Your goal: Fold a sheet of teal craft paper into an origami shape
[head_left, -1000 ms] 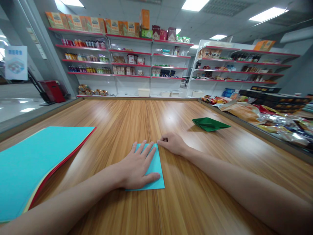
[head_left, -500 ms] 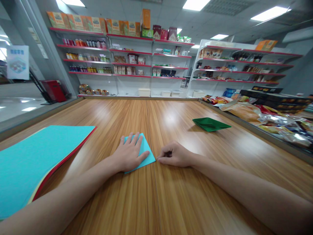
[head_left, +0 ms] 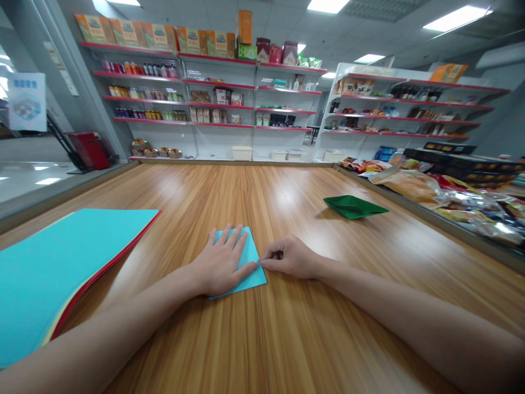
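Note:
A small folded sheet of light-blue paper [head_left: 250, 254] lies on the wooden tabletop in front of me. My left hand [head_left: 223, 262] rests flat on it, fingers spread, covering much of its left part. At the paper's right edge is my right hand [head_left: 289, 257], its thumb and forefinger pinched together on that edge and the other fingers curled in. Farther right on the table sits a folded green paper piece [head_left: 356, 207], partly raised like a shallow boat; neither hand touches it.
To the left lies a stack of large paper sheets [head_left: 74, 257], blue on top with cream and red beneath. A raised rim edges the table. Packaged snacks [head_left: 451, 194] are heaped beyond its right rim, and stocked shelves [head_left: 221, 82] stand behind.
The blue paper has turned slightly, its near right corner coming toward me. My left hand has shifted a little right with it; my right fingertips now meet its right edge farther from that corner.

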Demonstrator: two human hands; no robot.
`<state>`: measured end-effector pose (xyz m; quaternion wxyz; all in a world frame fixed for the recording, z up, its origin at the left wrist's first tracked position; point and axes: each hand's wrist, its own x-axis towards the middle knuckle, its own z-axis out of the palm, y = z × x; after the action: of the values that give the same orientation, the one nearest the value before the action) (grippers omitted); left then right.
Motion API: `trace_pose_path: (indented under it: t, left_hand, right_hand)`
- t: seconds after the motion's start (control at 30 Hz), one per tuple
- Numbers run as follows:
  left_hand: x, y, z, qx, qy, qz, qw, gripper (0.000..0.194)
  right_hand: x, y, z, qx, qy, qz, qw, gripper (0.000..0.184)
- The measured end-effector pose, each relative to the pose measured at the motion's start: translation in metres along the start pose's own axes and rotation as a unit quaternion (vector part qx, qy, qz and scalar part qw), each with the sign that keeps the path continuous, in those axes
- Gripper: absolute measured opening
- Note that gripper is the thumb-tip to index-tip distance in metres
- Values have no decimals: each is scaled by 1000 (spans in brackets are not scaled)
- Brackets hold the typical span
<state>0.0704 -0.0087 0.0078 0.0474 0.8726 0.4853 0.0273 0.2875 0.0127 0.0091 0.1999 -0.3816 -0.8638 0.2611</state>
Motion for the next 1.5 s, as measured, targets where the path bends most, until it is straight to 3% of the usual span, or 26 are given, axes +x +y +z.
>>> trace_pose_path:
  t: [0.57, 0.83, 1.0, 1.5]
  left_hand:
    - [1, -2, 1, -2, 5, -8, 1000, 88]
    - [0, -4, 3, -8, 6, -6, 1000, 87]
    - [0, -5, 3, -6, 7, 0, 1000, 97]
    - [-2, -4, 0, 7, 5, 14, 1000, 108]
  right_hand:
    - [-7, -8, -1, 57, -86, -44, 994, 10]
    - [-12, -6, -5, 116, -155, -97, 976, 10]
    - [-13, -8, -3, 148, -107, -61, 981, 13]
    - [-9, -12, 4, 68, -90, -41, 993, 11]
